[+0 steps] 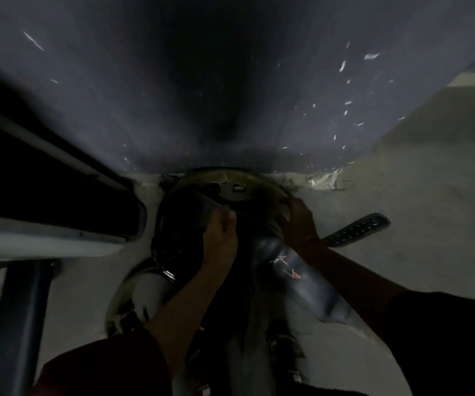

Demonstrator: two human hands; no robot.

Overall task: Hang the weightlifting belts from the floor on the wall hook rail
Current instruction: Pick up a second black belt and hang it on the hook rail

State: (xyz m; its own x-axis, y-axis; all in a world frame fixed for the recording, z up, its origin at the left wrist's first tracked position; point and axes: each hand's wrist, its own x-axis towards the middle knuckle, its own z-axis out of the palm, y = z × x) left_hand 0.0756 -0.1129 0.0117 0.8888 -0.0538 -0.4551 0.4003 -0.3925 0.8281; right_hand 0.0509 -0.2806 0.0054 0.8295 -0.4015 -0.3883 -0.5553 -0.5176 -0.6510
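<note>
The scene is dark. A pile of weightlifting belts lies on the floor at the foot of the wall. My left hand [220, 234] pinches the edge of a dark belt [184, 224] in the pile's middle. My right hand [297, 221] grips the curved rim of a tan belt [230, 177] that arcs along the wall base. A blue-grey belt with red markings [296, 278] lies under my right forearm. A perforated belt end [356, 228] sticks out to the right. A whitish belt with a metal buckle [145, 292] lies lower left. No hook rail is visible.
A grey scuffed wall [230, 81] fills the top of the view. A white-framed piece of equipment [45, 241] with a dark upright post [19, 324] stands at the left. Pale floor [416, 195] stretches to the right.
</note>
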